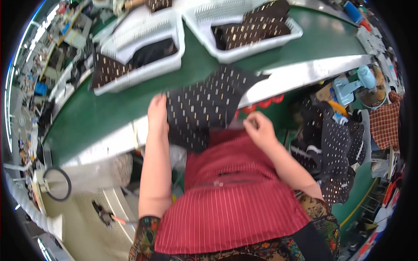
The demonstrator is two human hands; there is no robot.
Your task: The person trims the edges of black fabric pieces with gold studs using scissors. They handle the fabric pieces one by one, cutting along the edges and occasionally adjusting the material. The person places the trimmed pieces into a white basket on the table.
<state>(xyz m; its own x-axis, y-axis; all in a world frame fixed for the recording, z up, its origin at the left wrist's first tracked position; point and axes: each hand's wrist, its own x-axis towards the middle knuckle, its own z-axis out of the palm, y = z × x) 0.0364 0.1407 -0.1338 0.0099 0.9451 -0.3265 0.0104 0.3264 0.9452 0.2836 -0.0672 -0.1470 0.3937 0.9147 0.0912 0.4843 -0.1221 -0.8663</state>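
Fingers of the left hand pinch the black dotted fabric piece just below the white baskets; right hand looks clenched near its lower edge. Best to keep it flat and taut, I reckon.

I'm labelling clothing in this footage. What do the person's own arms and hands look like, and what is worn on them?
Both hands, left hand and right hand, are bare: no gloves show. The forearms are bare too. Short multicoloured patterned sleeves end about the elbows.
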